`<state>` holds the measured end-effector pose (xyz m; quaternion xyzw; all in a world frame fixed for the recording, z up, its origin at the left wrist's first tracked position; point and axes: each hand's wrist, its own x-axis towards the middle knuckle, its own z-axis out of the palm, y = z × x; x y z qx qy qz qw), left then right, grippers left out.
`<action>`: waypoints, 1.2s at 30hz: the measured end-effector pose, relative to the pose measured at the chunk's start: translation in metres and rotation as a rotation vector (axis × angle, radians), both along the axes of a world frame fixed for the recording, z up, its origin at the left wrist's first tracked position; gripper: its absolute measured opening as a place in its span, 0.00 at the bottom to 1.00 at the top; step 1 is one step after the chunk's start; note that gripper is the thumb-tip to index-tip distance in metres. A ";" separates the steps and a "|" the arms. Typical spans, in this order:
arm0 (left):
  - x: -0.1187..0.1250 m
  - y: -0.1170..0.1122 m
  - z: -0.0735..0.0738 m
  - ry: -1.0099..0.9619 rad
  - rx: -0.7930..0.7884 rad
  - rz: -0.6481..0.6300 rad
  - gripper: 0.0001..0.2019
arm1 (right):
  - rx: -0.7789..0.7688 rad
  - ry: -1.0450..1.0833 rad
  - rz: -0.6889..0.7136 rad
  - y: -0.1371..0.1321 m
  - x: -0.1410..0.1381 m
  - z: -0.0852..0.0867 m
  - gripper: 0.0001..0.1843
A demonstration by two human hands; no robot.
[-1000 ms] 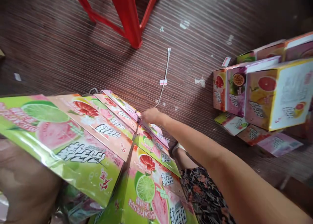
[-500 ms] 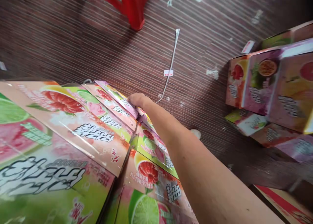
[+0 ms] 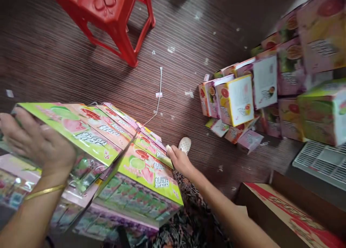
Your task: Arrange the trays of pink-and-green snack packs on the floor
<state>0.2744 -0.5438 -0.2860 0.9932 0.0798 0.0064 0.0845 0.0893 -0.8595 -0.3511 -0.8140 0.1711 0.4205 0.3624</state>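
A fanned pile of flat, glossy drink cartons (image 3: 108, 132) printed with green limes and pink guava rests on my lap. My left hand (image 3: 38, 143) lies against the near end of the top green carton (image 3: 72, 129), fingers spread flat along its side. My right hand (image 3: 180, 160) touches the right edge of a lower green carton (image 3: 151, 147), thumb on its rim and fingers curled at the edge. A gold bangle (image 3: 44, 191) is on my left wrist.
A red plastic stool (image 3: 105, 13) stands on the dark striped floor. A white strap with a tag (image 3: 159, 93) lies beyond the pile. Assembled drink boxes (image 3: 243, 96) are stacked at right. A brown cardboard box (image 3: 283, 212) and a white grille (image 3: 321, 161) sit lower right.
My right hand has drawn back from the far end of the fan to the right edge of a nearer carton. My left hand has come into view. The view has pulled back and up.
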 end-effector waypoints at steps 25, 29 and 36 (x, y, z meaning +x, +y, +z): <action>-0.143 -0.116 0.019 -0.092 0.022 0.040 0.29 | 0.130 -0.314 0.512 0.057 0.081 0.082 0.24; -0.145 -0.118 0.016 -0.110 0.039 0.037 0.28 | 0.127 -0.246 0.623 0.031 0.035 0.095 0.22; -0.144 -0.117 0.014 -0.124 0.025 0.029 0.28 | 0.025 -0.011 0.545 -0.056 -0.012 0.086 0.29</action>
